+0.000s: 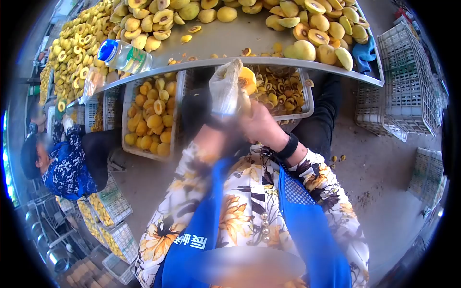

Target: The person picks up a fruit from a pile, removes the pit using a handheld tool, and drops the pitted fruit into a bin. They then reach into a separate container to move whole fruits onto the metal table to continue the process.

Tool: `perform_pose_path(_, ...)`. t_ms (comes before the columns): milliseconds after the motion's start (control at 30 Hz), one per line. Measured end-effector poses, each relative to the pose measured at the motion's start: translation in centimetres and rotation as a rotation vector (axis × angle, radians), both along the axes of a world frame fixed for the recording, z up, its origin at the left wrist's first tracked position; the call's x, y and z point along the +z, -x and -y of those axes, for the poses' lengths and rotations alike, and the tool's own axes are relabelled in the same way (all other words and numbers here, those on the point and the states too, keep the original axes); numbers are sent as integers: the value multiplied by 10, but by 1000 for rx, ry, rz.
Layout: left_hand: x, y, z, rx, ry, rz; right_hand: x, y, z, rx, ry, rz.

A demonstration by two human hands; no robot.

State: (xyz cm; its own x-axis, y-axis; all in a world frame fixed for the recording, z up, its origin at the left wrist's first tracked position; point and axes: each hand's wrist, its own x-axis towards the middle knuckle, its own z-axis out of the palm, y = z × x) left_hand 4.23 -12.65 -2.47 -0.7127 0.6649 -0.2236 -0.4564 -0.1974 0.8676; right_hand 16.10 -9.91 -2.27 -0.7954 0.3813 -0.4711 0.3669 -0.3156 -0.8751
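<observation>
My left hand (225, 89), in a white glove, is raised in front of the metal table's edge (269, 61) and grips a yellow peach (248, 79). My bare right hand (259, 126), with a black band on its wrist, sits just below and right of the glove with its fingers curled close to the fruit. Whatever it may hold is hidden. Both arms wear floral sleeves over a blue apron.
Whole and halved peaches (317, 33) cover the table, and a water bottle (126, 55) lies at its edge. Under it stand a crate of whole peaches (151, 117) and a crate of cut pieces (283, 91). Empty white crates (406, 81) stand right. A seated person (65, 165) works left.
</observation>
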Motion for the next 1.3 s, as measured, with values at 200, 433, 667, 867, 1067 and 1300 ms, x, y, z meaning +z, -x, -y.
perform_pose_path(200,-19,19,-3,-79,166,187,0,-4,-14,135,609,-197)
perform_pose_path(433,-22,97,56,153,-87,629,-34,7,-16,256,961,-472)
perform_pose_path(667,-47,186,161,442,1179,-709,-123,1,-32,81,39,113)
perform_pose_path(867,26,76,-12,164,697,-1413,-120,-12,-46,109,-227,202)
perform_pose_path(1067,-1,-41,-178,-452,762,-1550,-64,-42,-43,-20,-191,221)
perform_pose_path(1300,9,-6,-181,-605,509,-957,-79,-76,-44,-176,-354,3)
